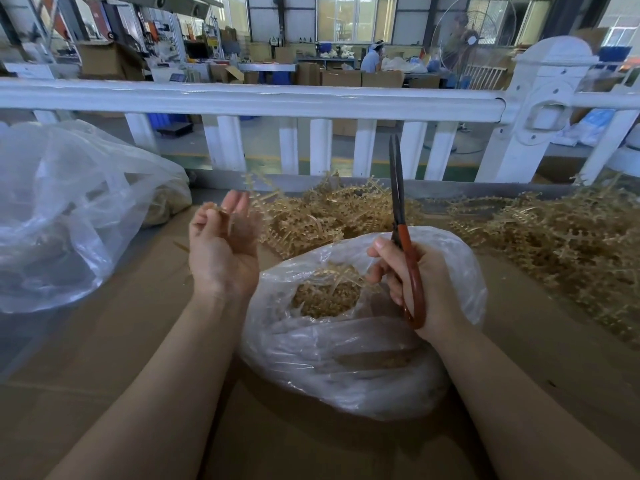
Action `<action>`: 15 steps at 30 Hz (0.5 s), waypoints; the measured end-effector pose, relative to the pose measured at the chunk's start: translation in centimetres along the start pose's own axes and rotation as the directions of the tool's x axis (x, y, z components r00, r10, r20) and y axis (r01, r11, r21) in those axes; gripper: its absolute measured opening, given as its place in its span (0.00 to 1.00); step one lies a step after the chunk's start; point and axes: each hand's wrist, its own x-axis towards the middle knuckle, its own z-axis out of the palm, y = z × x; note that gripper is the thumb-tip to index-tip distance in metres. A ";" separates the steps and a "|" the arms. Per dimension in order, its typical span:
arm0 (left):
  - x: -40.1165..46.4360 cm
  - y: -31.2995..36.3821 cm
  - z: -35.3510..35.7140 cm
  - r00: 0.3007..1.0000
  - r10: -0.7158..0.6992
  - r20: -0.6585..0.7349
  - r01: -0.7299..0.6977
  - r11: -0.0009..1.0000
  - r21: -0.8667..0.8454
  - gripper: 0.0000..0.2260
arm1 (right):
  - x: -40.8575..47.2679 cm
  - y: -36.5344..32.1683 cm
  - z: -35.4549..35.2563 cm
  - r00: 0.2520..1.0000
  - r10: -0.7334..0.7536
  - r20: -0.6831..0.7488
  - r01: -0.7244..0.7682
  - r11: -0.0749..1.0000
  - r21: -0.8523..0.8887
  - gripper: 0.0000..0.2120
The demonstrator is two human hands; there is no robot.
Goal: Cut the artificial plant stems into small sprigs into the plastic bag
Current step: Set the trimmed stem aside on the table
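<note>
Two bare forearms reach over a cardboard-covered worktable (121, 341) toward a clear plastic bag (346, 358), its mouth open upward and golden sprigs (325, 299) already heaped inside. The right hand (415, 285) grips red-handled scissors (403, 244), blades together and pointing straight up, just above the bag's far rim. The left hand (221, 251) is raised palm-up beside the bag, fingers loosely curled; a wisp of stem seems to sit at the fingertips, but blur leaves it uncertain — whether it pinches anything cannot be told. Uncut artificial plant stems (346, 209) lie piled along the table's back edge, against a white railing (242, 98).

The likely risks: sprigs falling outside the bag if cutting is done off to its left, and the upright blades snagging the thin plastic. Open cardboard lies left and front of the bag — a second large plastic bag (69, 209) crowds the far left, stems the right.
</note>
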 end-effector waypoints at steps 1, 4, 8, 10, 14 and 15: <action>0.1 0.0 -0.1 0.997 0.047 -0.066 -0.044 0.998 0.046 0.07 | 0.0 0.0 -0.1 1.000 -0.001 -0.003 0.001 1.000 0.008 0.17; 0.3 -0.2 -0.4 0.939 0.223 -0.263 -0.163 0.959 0.230 0.08 | 0.1 0.1 -0.1 1.000 -0.003 -0.017 0.003 1.000 0.027 0.17; 0.8 -0.4 -1.0 0.823 0.411 -0.391 -0.164 0.832 0.530 0.06 | 0.2 0.1 -0.1 1.000 -0.002 -0.026 0.003 1.000 0.030 0.16; 0.9 -0.4 -1.3 0.796 0.430 -0.426 -0.096 0.785 0.612 0.05 | 0.2 0.1 -0.1 1.000 -0.005 -0.025 0.006 1.000 0.027 0.16; 0.7 -0.1 -1.4 0.771 0.476 -0.423 0.102 0.564 0.819 0.24 | 0.3 0.3 0.0 0.998 -0.038 -0.044 0.037 0.999 -0.007 0.13; 0.4 -0.1 -1.1 0.767 0.509 -0.390 0.107 0.498 0.861 0.28 | 0.3 0.3 0.0 0.997 -0.054 -0.051 0.052 0.998 -0.026 0.13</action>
